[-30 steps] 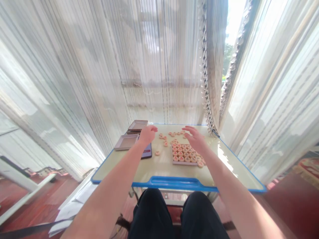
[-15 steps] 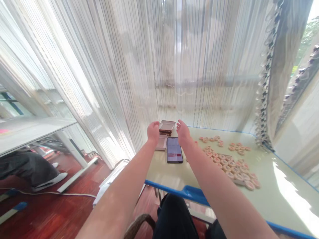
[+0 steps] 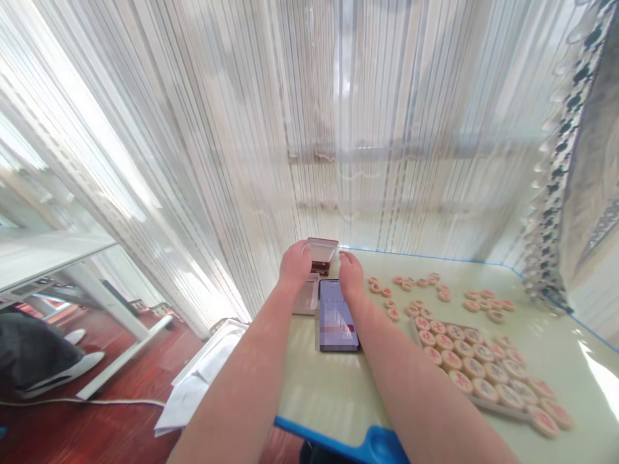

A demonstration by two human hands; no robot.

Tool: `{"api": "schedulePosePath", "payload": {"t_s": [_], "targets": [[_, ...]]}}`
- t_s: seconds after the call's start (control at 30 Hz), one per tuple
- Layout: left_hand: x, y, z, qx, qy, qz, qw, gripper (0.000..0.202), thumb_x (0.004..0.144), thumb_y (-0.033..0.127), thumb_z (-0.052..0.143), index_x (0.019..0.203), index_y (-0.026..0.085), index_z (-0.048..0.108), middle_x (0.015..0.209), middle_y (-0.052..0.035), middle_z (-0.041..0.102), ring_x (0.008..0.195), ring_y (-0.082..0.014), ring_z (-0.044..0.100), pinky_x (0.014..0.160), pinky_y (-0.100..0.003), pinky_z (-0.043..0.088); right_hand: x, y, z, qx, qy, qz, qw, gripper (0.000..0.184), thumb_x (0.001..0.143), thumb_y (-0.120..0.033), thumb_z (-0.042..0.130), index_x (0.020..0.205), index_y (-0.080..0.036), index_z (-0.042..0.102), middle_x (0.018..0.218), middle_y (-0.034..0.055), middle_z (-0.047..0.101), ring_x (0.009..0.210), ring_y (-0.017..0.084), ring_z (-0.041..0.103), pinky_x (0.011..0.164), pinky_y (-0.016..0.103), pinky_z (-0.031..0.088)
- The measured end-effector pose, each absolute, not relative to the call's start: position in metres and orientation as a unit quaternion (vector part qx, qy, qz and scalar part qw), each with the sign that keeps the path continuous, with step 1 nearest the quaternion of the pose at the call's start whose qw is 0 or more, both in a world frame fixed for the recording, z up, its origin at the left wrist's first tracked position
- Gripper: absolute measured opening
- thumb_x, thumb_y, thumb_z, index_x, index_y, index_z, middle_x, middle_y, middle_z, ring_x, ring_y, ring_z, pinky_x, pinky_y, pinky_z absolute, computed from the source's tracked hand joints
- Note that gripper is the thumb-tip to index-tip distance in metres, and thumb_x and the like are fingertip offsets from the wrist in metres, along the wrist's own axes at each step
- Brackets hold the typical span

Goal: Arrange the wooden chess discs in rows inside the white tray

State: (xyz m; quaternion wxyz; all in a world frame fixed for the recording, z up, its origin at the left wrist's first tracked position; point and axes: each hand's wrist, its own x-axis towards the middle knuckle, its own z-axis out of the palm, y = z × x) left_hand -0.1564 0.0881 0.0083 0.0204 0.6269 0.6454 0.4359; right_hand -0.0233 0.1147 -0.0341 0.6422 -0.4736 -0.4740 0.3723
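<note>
A small stack of shallow brown boxes (image 3: 323, 249), pale inside, stands at the far side of the table between my hands. My left hand (image 3: 296, 263) is at its left edge, fingers curved and partly hidden. My right hand (image 3: 351, 274) is just off its right side, fingers loosely bent and thumb apart, with nothing visible in it. Below the stack, an open shallow tray (image 3: 305, 299) lies partly behind my left wrist. A phone (image 3: 337, 316) with a lit screen lies flat between my forearms, its right edge partly covered by my right arm.
Round Chinese chess pieces (image 3: 472, 368) stand in rows on a shallow tray at the right. Several loose pieces (image 3: 486, 299) lie around it. A pale curtain (image 3: 309, 129) hangs behind the table (image 3: 319, 386). Papers (image 3: 203, 370) lie lower left, and another person's leg (image 3: 39, 351) shows beyond.
My hands have come closer to the stacked boxes, the right one bending its fingers more. The view has moved nearer the table, so the phone and chess pieces look larger.
</note>
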Motion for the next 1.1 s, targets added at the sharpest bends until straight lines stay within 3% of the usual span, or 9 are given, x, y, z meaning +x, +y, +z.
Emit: {"api": "schedulePosePath", "payload": {"t_s": [0.13, 0.23, 0.53, 0.77, 1.1], "targets": [[-0.159, 0.088, 0.004, 0.668, 0.672, 0.32, 0.012, 0.039, 0.09, 0.033, 0.033, 0.104, 0.014, 0.063, 0.115, -0.0129, 0.063, 0.112, -0.0237, 0.054, 0.097, -0.034, 0.039, -0.025, 0.115, -0.035, -0.505, -0.552, 0.357, 0.56, 0.036, 0.082, -0.033, 0.037, 0.091, -0.019, 0.069, 0.099, 0.0064, 0.068, 0.1, 0.02, 0.057, 0.088, 0.029, 0.039], [-0.163, 0.092, 0.0, 0.672, 0.688, 0.273, 0.019, 0.042, 0.09, 0.039, 0.032, 0.105, 0.016, 0.063, 0.115, -0.0123, 0.064, 0.112, -0.0238, 0.054, 0.095, -0.032, 0.039, -0.023, 0.115, -0.035, -0.522, -0.574, 0.358, 0.52, 0.037, 0.084, -0.035, 0.037, 0.088, -0.02, 0.07, 0.101, 0.0083, 0.068, 0.105, 0.022, 0.056, 0.091, 0.032, 0.038], [-0.176, 0.103, -0.006, 0.656, 0.716, 0.231, 0.062, 0.054, 0.089, 0.054, 0.025, 0.113, 0.02, 0.06, 0.115, -0.0107, 0.065, 0.104, -0.025, 0.059, 0.086, -0.033, 0.044, -0.023, 0.119, -0.033, -0.534, -0.554, 0.385, 0.509, 0.036, 0.08, -0.043, 0.044, 0.086, -0.02, 0.071, 0.093, 0.0062, 0.071, 0.096, 0.022, 0.06, 0.086, 0.031, 0.042], [-0.173, 0.1, -0.005, 0.682, 0.706, 0.188, 0.044, 0.053, 0.089, 0.046, 0.025, 0.095, 0.016, 0.069, 0.103, -0.0121, 0.068, 0.097, -0.0249, 0.061, 0.082, -0.031, 0.044, -0.023, 0.124, -0.035, -0.547, -0.551, 0.387, 0.497, 0.033, 0.077, -0.042, 0.049, 0.084, -0.021, 0.073, 0.088, 0.0068, 0.072, 0.092, 0.021, 0.063, 0.083, 0.03, 0.044], [-0.17, 0.099, -0.007, 0.698, 0.692, 0.186, -0.003, 0.045, 0.089, 0.041, 0.031, 0.093, 0.017, 0.069, 0.102, -0.0119, 0.068, 0.096, -0.0231, 0.062, 0.084, -0.029, 0.044, -0.022, 0.128, -0.039, -0.564, -0.555, 0.345, 0.506, 0.028, 0.075, -0.032, 0.05, 0.086, -0.021, 0.073, 0.091, 0.0045, 0.071, 0.094, 0.021, 0.062, 0.084, 0.029, 0.043]]}}
